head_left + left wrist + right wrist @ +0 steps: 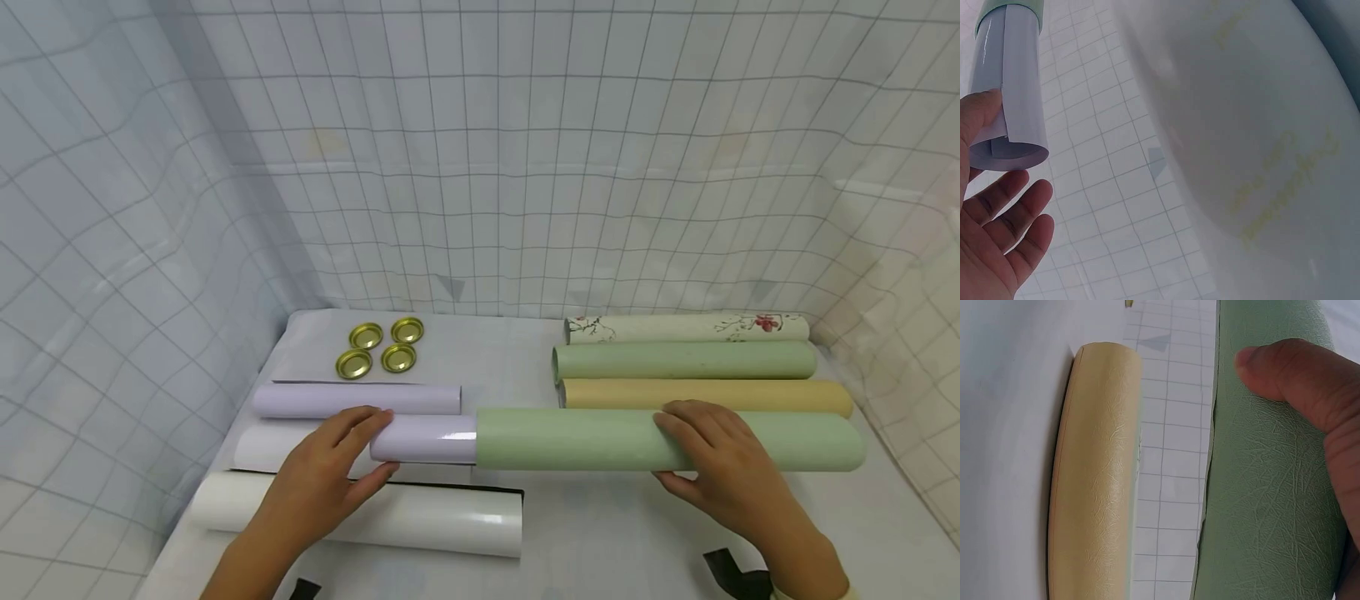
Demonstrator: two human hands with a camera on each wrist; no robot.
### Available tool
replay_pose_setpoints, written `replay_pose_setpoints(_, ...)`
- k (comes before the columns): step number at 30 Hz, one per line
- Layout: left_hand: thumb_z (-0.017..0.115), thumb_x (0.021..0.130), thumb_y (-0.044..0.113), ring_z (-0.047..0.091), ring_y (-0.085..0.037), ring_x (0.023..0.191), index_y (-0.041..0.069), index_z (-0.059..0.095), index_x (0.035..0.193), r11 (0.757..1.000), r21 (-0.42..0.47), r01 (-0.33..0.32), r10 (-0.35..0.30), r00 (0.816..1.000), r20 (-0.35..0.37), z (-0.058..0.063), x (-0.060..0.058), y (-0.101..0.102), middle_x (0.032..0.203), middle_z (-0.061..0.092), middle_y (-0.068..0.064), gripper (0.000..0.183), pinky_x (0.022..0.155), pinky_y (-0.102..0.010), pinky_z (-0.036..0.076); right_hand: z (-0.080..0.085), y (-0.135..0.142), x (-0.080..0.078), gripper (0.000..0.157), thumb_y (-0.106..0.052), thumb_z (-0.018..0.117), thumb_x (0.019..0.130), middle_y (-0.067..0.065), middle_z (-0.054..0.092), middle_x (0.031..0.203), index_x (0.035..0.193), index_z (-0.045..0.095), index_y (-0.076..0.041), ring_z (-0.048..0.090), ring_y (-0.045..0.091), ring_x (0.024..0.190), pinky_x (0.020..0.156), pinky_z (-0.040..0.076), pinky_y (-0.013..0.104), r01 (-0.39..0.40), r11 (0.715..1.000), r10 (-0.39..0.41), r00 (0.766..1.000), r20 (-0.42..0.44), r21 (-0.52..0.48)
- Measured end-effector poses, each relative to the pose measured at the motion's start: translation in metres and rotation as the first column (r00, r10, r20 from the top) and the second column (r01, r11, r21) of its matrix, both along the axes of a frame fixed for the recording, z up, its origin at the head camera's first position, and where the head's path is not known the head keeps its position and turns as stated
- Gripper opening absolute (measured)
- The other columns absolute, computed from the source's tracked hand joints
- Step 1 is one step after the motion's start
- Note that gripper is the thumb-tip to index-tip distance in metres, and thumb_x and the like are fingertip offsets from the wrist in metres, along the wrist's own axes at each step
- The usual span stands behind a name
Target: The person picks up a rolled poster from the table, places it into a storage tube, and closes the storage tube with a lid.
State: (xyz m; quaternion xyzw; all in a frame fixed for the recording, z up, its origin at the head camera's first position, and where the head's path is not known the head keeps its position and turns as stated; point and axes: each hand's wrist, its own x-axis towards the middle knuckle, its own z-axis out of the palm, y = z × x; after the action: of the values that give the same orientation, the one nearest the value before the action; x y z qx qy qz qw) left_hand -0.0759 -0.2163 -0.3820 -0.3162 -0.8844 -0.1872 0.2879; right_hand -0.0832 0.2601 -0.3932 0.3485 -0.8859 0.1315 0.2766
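A lilac paper roll [427, 437] runs partly inside the end of a wider green paper roll [570, 440], both held level above the table. My left hand [318, 479] pinches the lilac roll near its outer end, thumb on one side and fingers on the other. In the left wrist view, the hollow lilac roll [1022, 100] shows its open end and a lengthwise seam, and the green roll's rim [1034, 7] circles its far part. My right hand [723, 471] grips the green roll around its middle. The right wrist view shows its thumb [1285, 369] on the creased green surface.
Several gold lids [354, 364] lie at the back left. Another lilac roll [360, 400] and white rolls [450, 521] lie on the left. On the right are a floral roll [675, 328], a second green roll [682, 360] and a yellow roll [705, 394]. Gridded sheeting [517, 167] surrounds the table.
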Motion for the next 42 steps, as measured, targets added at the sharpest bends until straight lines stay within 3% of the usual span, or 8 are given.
replay_pose_setpoints(6, 0.042, 0.100, 0.056, 0.064, -0.025, 0.095, 0.008, 0.064, 0.126, 0.999, 0.011, 0.031, -0.031, 0.999, 0.010, -0.001, -0.002, 0.007, 0.115, 0.062, -0.007, 0.059, 0.078, -0.042, 0.055, 0.000, -0.004, -0.001, 0.064, -0.059, 0.041, 0.098, 0.013, 0.061, 0.117, 0.117, 0.064, -0.002, 0.056, 0.035, 0.106, 0.103, 0.030, 0.035, -0.009, 1.000, 0.009, 1.000, -0.024, -0.006)
replay_pose_setpoints(15, 0.043, 0.098, 0.060, 0.064, -0.024, 0.099, 0.008, 0.064, 0.124, 1.000, -0.002, 0.027, -0.027, 0.996, 0.086, -0.008, -0.003, 0.015, 0.115, 0.061, -0.006, 0.062, 0.082, -0.040, 0.055, -0.004, -0.007, -0.003, 0.064, -0.060, 0.041, 0.099, 0.013, 0.061, 0.117, 0.117, 0.063, -0.003, 0.056, 0.035, 0.107, 0.101, 0.033, 0.040, -0.012, 1.000, 0.012, 1.000, -0.012, 0.000)
replay_pose_setpoints(19, 0.055, 0.097, 0.054, 0.064, -0.023, 0.099, 0.009, 0.064, 0.124, 0.999, -0.004, 0.044, -0.043, 0.994, 0.103, -0.011, -0.004, 0.018, 0.116, 0.061, -0.005, 0.053, 0.083, -0.039, 0.055, -0.005, -0.008, -0.003, 0.063, -0.060, 0.041, 0.098, 0.012, 0.061, 0.118, 0.118, 0.063, -0.003, 0.056, 0.035, 0.108, 0.099, 0.034, 0.043, -0.014, 1.000, 0.014, 1.000, -0.004, 0.003)
replay_pose_setpoints(23, 0.068, 0.092, 0.044, 0.064, -0.022, 0.099, 0.010, 0.063, 0.125, 0.998, -0.006, 0.063, -0.062, 0.993, 0.105, -0.012, -0.005, 0.021, 0.116, 0.062, -0.005, 0.047, 0.082, -0.040, 0.055, -0.006, -0.008, -0.004, 0.063, -0.060, 0.041, 0.098, 0.012, 0.061, 0.118, 0.118, 0.063, -0.003, 0.056, 0.034, 0.108, 0.099, 0.034, 0.044, -0.016, 1.000, 0.016, 1.000, -0.001, 0.001)
replay_pose_setpoints(42, 0.081, 0.084, 0.032, 0.065, -0.019, 0.097, 0.011, 0.061, 0.129, 0.981, 0.021, 0.193, -0.194, 0.979, 0.064, -0.011, -0.012, 0.039, 0.117, 0.061, -0.002, 0.053, 0.081, -0.037, 0.056, -0.004, -0.010, -0.003, 0.065, -0.061, 0.040, 0.098, 0.013, 0.061, 0.118, 0.118, 0.063, -0.003, 0.056, 0.034, 0.108, 0.100, 0.034, 0.043, -0.011, 1.000, 0.011, 1.000, 0.016, 0.014)
